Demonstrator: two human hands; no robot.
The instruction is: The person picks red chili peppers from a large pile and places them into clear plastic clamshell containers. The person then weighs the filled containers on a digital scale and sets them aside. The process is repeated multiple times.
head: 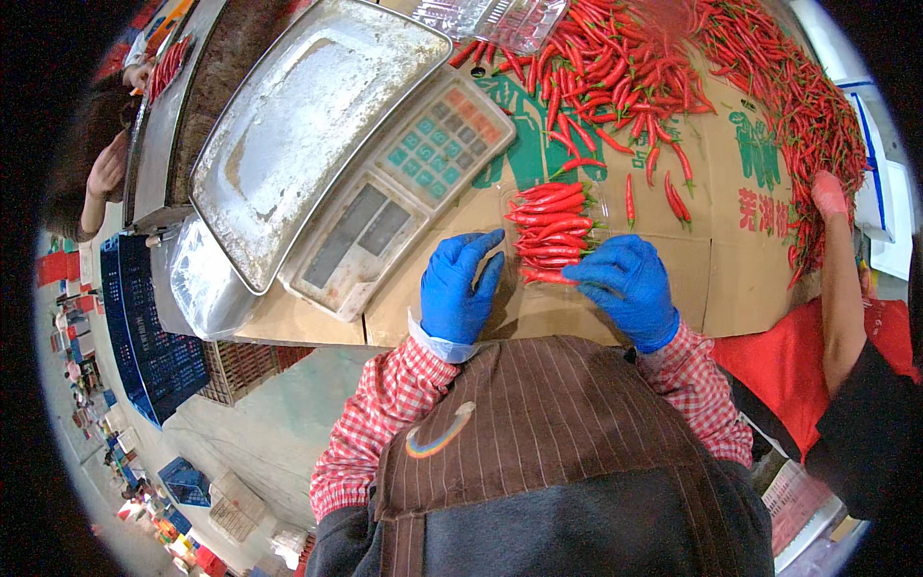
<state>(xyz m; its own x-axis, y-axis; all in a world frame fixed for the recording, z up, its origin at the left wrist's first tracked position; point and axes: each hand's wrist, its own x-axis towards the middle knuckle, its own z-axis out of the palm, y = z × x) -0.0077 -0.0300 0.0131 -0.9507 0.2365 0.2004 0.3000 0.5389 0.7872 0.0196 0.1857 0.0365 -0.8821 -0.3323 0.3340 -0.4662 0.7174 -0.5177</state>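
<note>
A clear plastic tray (pixel 600 209) lies before me on flattened cardboard (pixel 461 288), holding a stack of red chili peppers (pixel 551 223) laid crosswise. My left hand (pixel 461 285), in a blue glove, is just left of the tray. Its thumb and fingers are apart with nothing between them. At the tray's lower right is my right hand (pixel 624 288), also blue-gloved. Its fingertips touch the end of the nearest chili pepper (pixel 544 276); whether they grip it is not plain. A few loose chilies (pixel 676 202) lie beyond that hand.
A weighing scale with a worn metal pan (pixel 324 122) stands at the left. Big chili heaps (pixel 613 65) cover the far side, beside clear plastic trays (pixel 497 18). A co-worker's pink-gloved hand (pixel 829 193) reaches into the right heap. Another person's hand (pixel 108 166) shows far left, above a blue crate (pixel 144 324).
</note>
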